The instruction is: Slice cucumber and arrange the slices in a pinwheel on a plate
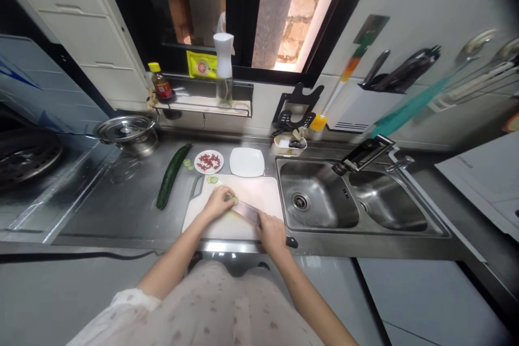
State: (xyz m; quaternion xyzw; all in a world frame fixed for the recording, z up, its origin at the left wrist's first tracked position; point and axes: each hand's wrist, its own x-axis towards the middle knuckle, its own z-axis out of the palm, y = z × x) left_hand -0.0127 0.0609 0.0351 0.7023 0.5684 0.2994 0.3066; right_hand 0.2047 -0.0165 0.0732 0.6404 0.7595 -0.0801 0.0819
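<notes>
Countertop (130,200), plate (197,164) of red bits (210,161), left hand (218,201) around cucumber piece (235,201), right (272,231) around knife (246,212)

No legible lettering anywhere.

This is a kitchen: a steel bench (121,211) carries a double-bowl sink (324,211) with a black tap (359,155), a chopping board (265,189) and a lidded pot (132,131), while a sauce bottle (162,86) stands on the shelf (198,104) below the window (243,16).
</notes>
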